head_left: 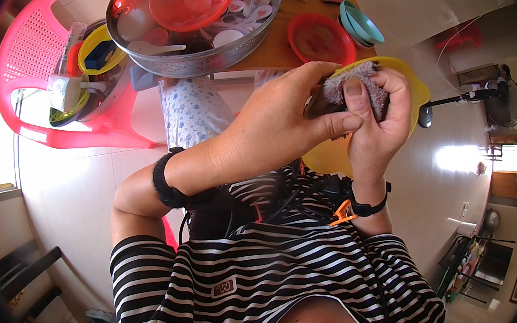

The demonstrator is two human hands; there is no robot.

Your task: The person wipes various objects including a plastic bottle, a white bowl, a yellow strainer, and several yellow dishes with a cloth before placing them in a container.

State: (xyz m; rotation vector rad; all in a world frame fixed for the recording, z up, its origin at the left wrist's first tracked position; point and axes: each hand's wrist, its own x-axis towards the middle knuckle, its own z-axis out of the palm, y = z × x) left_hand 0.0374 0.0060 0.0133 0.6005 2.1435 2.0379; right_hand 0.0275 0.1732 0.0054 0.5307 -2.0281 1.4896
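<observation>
In front of my chest, slightly to the right, my two hands meet. My right hand (375,107) is closed round a fluffy grey cloth (377,87), its thumb pressing on the front. From the left reaches my left hand (309,101), closed, its thumb tip touching the right thumb. Between the left thumb and fingers shows a dark brown, smooth thing (320,102), mostly covered by the hand and cloth; its kind cannot be made out. Behind and below the hands is a yellow basin (412,83), its near part partly hidden by my right wrist.
A large metal basin (196,62) on the wooden table (304,4) holds red strainers and white spoons. Right of it are a red bowl (320,33) and stacked teal bowls (363,25). A pink chair (24,67) at left bears a tub of kitchenware.
</observation>
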